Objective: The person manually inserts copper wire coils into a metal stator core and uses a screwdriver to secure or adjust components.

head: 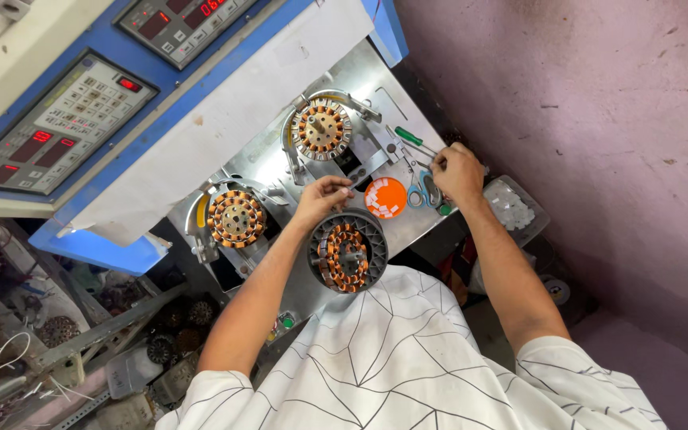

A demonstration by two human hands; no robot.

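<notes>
Wound stator (348, 252), a round dark-framed piece with copper coils in a ring, is seen at the near edge of the metal worktop (336, 76), close to the person's chest. It lies flat, its central axis pointing up toward the camera; no long axis can be told on the round body. The left hand (322, 197) is placed at its far rim, fingers curled down and touching the top edge; whether the rim is pinched cannot be told.

Two more copper-wound stators are mounted in winding fixtures: one (320, 129) beyond the left hand, one (236, 217) to its left. An orange round lid (385, 197) holding small white pieces lies just right of the left hand, between both hands.

The right hand (457, 171) is held at the worktop's right edge, fingers closed over something small that is hidden. Blue-handled scissors (422, 191) lie just beside it; a green-handled screwdriver (412, 138) lies farther up, lengthwise toward that hand. A clear tray (519, 211) of white pieces sits beyond the edge, right of the wrist. Blue control panels (57, 127) with red displays stand behind.
</notes>
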